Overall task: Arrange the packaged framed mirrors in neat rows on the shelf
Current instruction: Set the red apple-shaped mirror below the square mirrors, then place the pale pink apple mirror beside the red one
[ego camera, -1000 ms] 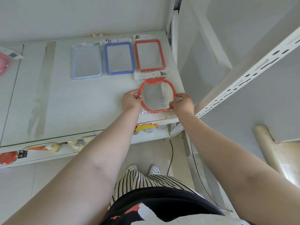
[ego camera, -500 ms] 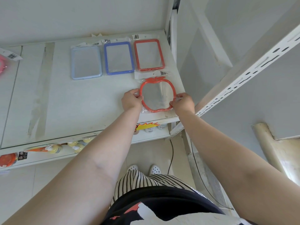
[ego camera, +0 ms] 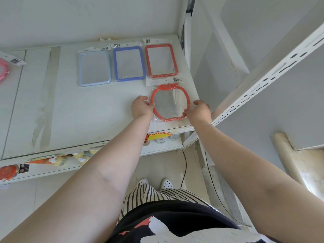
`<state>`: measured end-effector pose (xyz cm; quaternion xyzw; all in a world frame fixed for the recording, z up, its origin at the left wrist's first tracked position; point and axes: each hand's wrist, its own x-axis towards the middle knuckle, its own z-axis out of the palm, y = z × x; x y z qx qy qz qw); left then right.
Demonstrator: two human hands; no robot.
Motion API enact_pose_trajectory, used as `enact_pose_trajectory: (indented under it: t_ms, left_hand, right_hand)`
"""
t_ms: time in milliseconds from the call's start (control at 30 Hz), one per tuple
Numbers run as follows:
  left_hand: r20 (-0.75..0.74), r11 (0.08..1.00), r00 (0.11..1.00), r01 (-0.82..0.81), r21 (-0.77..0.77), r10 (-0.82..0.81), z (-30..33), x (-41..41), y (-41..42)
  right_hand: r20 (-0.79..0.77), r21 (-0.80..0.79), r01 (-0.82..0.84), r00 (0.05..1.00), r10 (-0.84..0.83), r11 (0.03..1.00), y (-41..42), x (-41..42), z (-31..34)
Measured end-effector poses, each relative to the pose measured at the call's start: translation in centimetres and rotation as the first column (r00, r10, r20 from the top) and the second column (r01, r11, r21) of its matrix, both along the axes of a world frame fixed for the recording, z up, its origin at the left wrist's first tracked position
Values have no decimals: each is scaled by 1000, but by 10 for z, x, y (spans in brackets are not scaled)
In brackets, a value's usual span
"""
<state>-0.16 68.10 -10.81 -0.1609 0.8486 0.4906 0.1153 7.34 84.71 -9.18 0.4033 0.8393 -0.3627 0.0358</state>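
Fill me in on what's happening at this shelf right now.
A person is laying out packaged mirrors on a white shelf. Both hands, left hand and right hand, hold the sides of a red apple-shaped mirror lying flat near the shelf's front right corner. Behind it sits a neat row of three rectangular mirrors: light blue mirror, dark blue mirror and red rectangular mirror. A pink packaged item lies at the far left edge.

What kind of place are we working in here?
Probably a small shop: white slotted-metal shelving, mirrors sealed in barcoded bags, and a starburst price tag on the shelf edge above bottled goods.
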Motion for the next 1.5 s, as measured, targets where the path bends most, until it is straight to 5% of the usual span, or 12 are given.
enact_pose_trajectory:
  t_ms: [267,633,900,1500]
  left_hand:
    - [-105,989,988,98,-107,-109,27,12,-15]
    - [-101,861,905,351,-369,-413,56,49,-104]
    - [-119,858,930,264,-441,-348,70,77,-216]
    - [-179,869,974,31,-493,-136,89,166,-552]
  right_hand:
    - [-9,311,-172,983,183,935,-21,2,26]
    - [-29,196,-557,819,572,807,-101,-3,46]
    - [-14,202,-732,662,749,650,-200,7,57]
    - [-83,130,-819,552,830,558,-531,70,58]
